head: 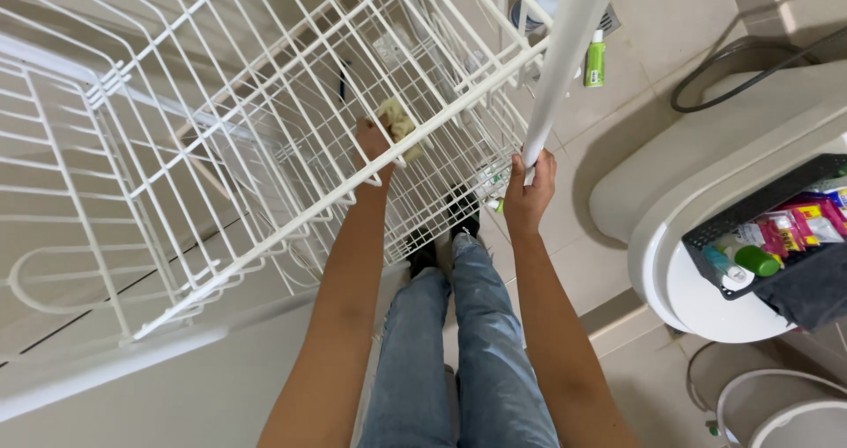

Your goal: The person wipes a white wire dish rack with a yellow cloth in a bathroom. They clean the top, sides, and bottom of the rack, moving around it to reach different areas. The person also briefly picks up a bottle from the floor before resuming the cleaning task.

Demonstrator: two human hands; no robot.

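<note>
Two hands (374, 143) (529, 192), sponge (397, 121) half-hidden, rack (265, 104) cropped

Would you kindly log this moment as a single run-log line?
left hand: presses yellow sponge on white wire rack | right hand: grip on white rack post

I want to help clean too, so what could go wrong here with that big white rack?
The left hand presses a yellowish sponge on the white wire rack, while only the right hand grips the white pole; the rack might wobble or tip. Fingers could perhaps get pinched between the thin wires. The green bottle on the tiled floor stands close and might get knocked over.
</note>
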